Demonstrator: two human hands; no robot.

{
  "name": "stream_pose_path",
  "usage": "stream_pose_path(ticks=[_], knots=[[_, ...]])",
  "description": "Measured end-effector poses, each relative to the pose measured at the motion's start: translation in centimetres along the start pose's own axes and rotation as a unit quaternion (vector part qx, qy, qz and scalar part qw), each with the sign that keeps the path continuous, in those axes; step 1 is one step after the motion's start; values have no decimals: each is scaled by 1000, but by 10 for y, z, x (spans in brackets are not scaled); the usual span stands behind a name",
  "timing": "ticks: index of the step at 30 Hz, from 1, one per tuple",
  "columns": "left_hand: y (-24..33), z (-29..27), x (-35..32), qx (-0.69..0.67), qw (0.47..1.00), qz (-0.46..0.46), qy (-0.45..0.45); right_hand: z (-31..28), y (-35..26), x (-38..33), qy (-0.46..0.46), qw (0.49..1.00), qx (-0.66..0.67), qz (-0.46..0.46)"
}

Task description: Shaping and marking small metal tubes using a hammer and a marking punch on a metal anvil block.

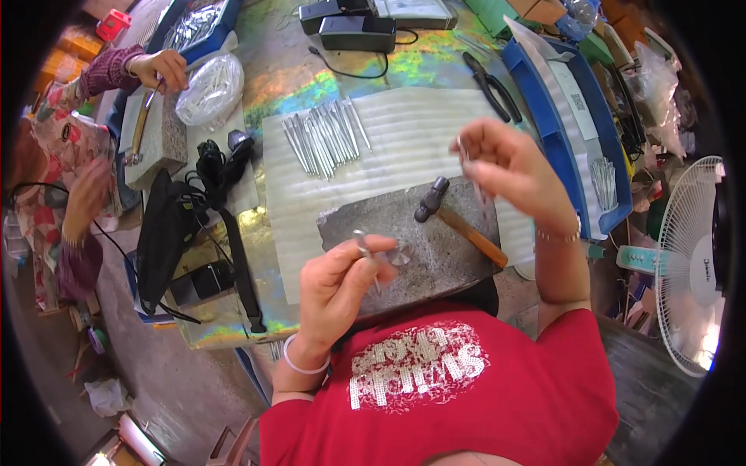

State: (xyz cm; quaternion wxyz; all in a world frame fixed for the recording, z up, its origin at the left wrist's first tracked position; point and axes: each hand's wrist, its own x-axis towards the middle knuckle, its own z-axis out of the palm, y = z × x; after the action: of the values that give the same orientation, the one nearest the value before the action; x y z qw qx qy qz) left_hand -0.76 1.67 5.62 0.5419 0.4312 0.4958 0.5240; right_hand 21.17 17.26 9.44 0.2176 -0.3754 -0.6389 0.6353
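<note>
My left hand (339, 281) is closed on a small metal pin (365, 250), held upright over the grey stone slab (388, 221). My right hand (509, 167) is raised above the slab's right side, pinching a thin metal piece (464, 150) between thumb and fingers. A hammer (458, 221) with a wooden handle lies on the slab between my hands. A row of several finished metal pins (326, 138) lies on the white corrugated sheet (420, 128) beyond the slab.
Another person's hand (159, 68) at the top left holds a tool over a second stone block (159, 140). A bag of pins (210, 92), black pliers (491, 84), a blue tray (579, 124), black straps (221, 167) and a white fan (691, 264) surround the work area.
</note>
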Motion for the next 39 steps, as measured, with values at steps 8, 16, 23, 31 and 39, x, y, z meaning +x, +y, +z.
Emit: stream_pose_path(ticks=[8, 16, 23, 31, 39], knots=[[-10, 17, -2, -124, 992, 4, -14, 65, 10, -42, -81, 984, 156, 22], [-15, 20, -19, -81, 996, 31, 16, 84, 15, -38, -24, 968, -111, -223], [-13, 19, -21, -37, 999, 39, 4, 92, 16, -45, 20, 967, -104, -230], [-4, 17, -20, 20, 999, 5, -29, 92, 16, -49, 11, 975, -84, -204], [-2, 15, -3, -151, 979, -111, -77, 89, 15, -29, 3, 985, 165, 59]])
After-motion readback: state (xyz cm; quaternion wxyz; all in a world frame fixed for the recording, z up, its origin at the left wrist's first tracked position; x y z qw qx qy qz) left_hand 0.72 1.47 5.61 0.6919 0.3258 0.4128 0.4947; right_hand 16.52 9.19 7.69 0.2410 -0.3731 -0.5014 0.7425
